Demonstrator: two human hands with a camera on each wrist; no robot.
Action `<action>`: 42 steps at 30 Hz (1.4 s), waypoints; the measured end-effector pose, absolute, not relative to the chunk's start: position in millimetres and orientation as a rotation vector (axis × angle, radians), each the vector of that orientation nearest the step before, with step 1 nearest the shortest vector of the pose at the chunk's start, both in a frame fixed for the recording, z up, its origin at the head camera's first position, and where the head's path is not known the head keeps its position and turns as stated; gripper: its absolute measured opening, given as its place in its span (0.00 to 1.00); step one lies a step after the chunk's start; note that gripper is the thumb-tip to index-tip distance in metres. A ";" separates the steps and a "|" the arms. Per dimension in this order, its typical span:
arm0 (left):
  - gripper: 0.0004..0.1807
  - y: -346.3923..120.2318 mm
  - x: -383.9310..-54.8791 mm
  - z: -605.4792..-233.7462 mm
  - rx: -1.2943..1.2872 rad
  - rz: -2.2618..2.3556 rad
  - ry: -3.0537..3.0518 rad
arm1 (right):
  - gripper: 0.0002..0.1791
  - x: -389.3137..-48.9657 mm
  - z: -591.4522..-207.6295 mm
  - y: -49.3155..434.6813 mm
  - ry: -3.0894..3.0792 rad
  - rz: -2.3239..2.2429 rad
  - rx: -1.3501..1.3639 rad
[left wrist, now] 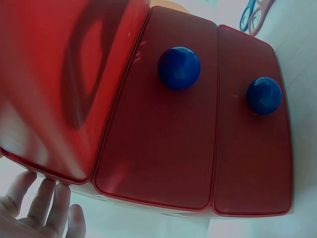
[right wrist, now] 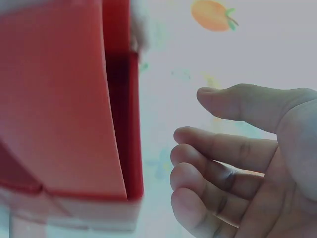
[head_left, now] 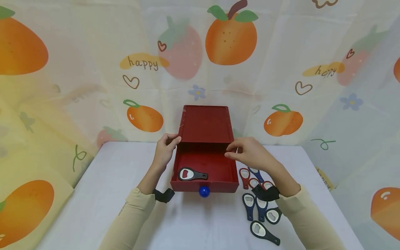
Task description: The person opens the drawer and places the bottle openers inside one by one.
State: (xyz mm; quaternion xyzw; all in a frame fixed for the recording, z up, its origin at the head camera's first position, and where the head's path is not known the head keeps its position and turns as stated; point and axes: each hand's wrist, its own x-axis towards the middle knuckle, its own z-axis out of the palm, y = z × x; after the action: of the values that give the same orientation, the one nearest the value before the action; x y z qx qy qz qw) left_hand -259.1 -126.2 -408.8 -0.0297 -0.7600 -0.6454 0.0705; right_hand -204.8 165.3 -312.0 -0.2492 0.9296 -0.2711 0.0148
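A red drawer cabinet (head_left: 204, 123) stands on the table with its top drawer (head_left: 218, 170) pulled out, a blue knob (head_left: 204, 191) on its front. Inside the drawer, at the front left, lies a black bottle opener (head_left: 194, 174) with a pale head and a red centre. My left hand (head_left: 165, 149) rests against the cabinet's left side; in the left wrist view its fingers (left wrist: 60, 203) are nearly straight. Over the drawer's right edge hovers my right hand (head_left: 250, 152), which holds nothing. The right wrist view shows its loosely bent fingers (right wrist: 213, 148) apart from the cabinet.
Right of the cabinet lie several more bottle openers: red ones (head_left: 244, 177), blue ones (head_left: 249, 206) and black ones (head_left: 265, 233), some partly behind the right wrist's black strap (head_left: 265, 193). Two lower drawers (left wrist: 158, 139) are pushed in. A fruit-print cloth (head_left: 93, 69) hangs behind the white table (head_left: 187, 225).
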 end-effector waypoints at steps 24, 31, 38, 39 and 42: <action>0.18 -123.6 -258.9 -407.0 -0.073 -1.919 -2.274 | 0.16 -205.9 -386.7 275.4 2.966 -0.938 -0.197; 0.19 -123.7 -258.3 -406.1 -0.075 -1.921 -2.276 | 0.15 -198.1 -411.8 293.8 2.978 -0.933 -0.085; 0.19 -124.4 -257.6 -406.5 -0.076 -1.924 -2.277 | 0.15 -190.2 -439.5 307.9 2.926 -0.888 -0.001; 0.19 -124.3 -257.3 -406.2 -0.075 -1.926 -2.276 | 0.15 -188.8 -443.1 309.3 2.919 -0.882 0.010; 0.19 -124.1 -256.6 -405.4 -0.076 -1.932 -2.271 | 0.14 -184.5 -454.2 313.1 2.888 -0.861 0.048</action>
State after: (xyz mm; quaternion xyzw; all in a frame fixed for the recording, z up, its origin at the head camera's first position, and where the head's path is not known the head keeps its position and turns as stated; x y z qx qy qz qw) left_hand -256.6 -124.1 -405.4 -0.0253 -0.7591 -0.6456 0.0796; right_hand -184.5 313.1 -454.2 0.0158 0.9563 -0.2851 0.0637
